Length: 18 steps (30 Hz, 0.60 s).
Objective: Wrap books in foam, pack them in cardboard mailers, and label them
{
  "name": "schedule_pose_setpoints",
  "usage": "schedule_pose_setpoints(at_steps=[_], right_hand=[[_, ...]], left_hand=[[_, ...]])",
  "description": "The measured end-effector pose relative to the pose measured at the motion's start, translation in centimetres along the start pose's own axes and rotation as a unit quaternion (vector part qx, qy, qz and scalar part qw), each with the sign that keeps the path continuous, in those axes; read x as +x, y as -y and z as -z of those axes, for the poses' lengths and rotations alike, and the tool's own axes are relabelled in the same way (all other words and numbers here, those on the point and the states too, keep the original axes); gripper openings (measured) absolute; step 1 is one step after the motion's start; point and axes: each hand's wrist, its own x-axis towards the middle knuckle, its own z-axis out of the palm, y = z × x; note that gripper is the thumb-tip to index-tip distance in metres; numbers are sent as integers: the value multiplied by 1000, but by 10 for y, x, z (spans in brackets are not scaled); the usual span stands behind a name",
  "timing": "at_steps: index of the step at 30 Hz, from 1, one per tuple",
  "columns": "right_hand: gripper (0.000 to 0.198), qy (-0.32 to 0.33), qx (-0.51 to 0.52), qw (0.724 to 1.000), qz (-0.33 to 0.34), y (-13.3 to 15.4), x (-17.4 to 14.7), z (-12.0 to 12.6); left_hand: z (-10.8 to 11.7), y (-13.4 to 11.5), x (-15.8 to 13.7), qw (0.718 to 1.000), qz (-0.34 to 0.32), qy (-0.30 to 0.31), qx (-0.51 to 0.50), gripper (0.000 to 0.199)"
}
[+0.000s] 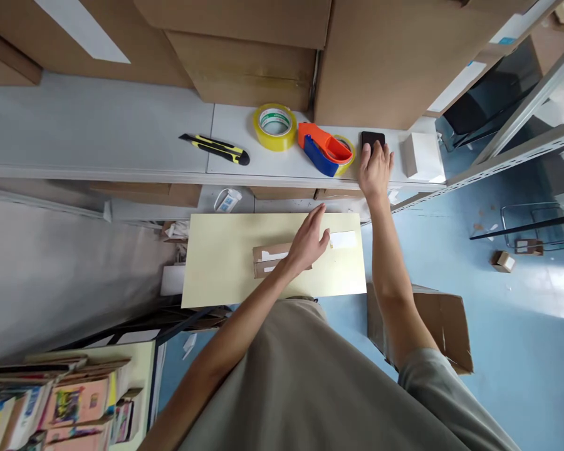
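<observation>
My right hand [376, 170] reaches onto the grey shelf [145, 134], its fingertips at the near edge of a flat black object [372, 139] that looks like a phone. The fingers are apart, and the object lies on the shelf. Above a pale yellow tabletop [220, 250], my left hand [308, 241] is open with fingers stretched out. Under that hand and wrist, a small brown cardboard box [259, 267] with white labels is partly hidden. Just right of the hand, a white label [343, 240] rests on the tabletop.
On the shelf are a yellow-black box cutter [216, 149], a yellow tape roll [275, 128], an orange-blue tape dispenser [324, 149] and a white box [423, 156]. Large cartons [254, 69] stand behind. An open carton [444, 326] sits on the floor; books [75, 401] fill the lower left.
</observation>
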Motion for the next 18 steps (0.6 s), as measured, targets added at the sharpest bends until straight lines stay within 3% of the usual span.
schedule_pose_setpoints(at_steps=[5,11,13,16,18], right_hand=[[80,6,-10,1000,27,-23,-22,-6],[82,5,10,998,57,-38,7,-7],[80,-17,20,998,62,-36,0,1],[72,-73,79,993,41,-20,-59,7],[65,-40,129,991,21,-2,-126,-4]], left_hand=[[12,21,-13,999,22,-24,9,68],[44,90,-94,980,171,-63,78,59],[55,109,-125,970,204,-92,98,58],[67,131,-167,943,274,-149,120,58],[69,140,-187,913,357,-151,125,62]])
